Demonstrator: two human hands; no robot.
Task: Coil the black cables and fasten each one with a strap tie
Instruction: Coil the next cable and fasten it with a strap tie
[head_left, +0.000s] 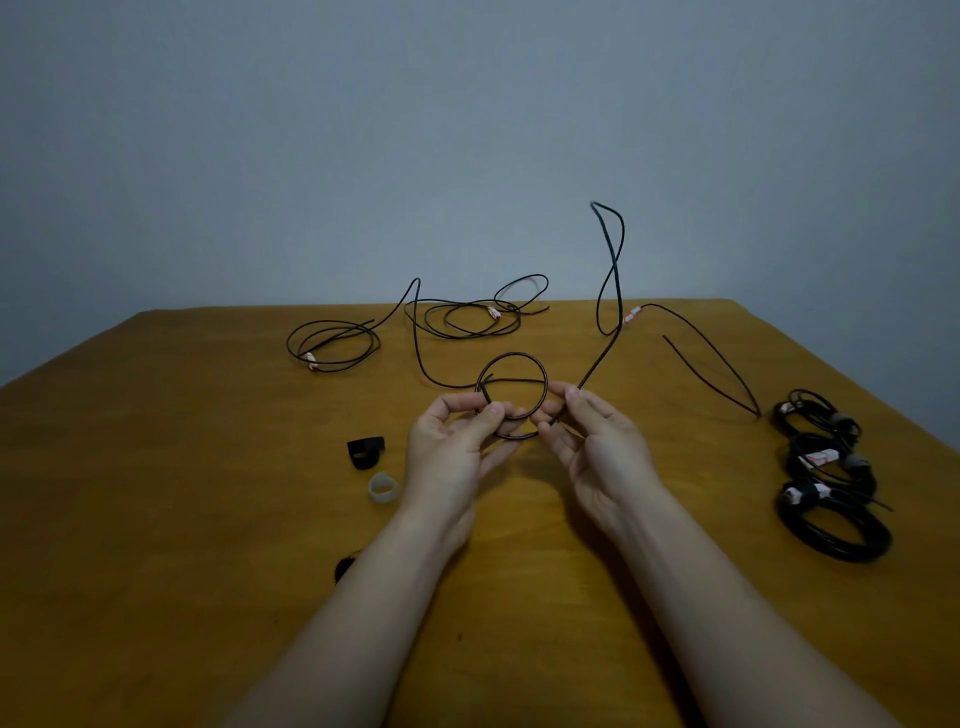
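Above the middle of the table, a small round coil of black cable (511, 364) is held between both hands. My left hand (457, 447) pinches the coil's lower left side. My right hand (592, 441) pinches the cable at the coil's right side. From there the free length (615, 270) rises in a tall loop and runs off to the right. A black strap tie (365, 451) and a pale strap tie (383, 487) lie left of my left hand. Another dark strap (344, 567) peeks out beside my left forearm.
Two loose black cables lie at the back, one at the left (332, 345) and one at the centre (470, 314). Three coiled, strapped cables (831, 488) sit in a row at the right edge of the wooden table (156, 519).
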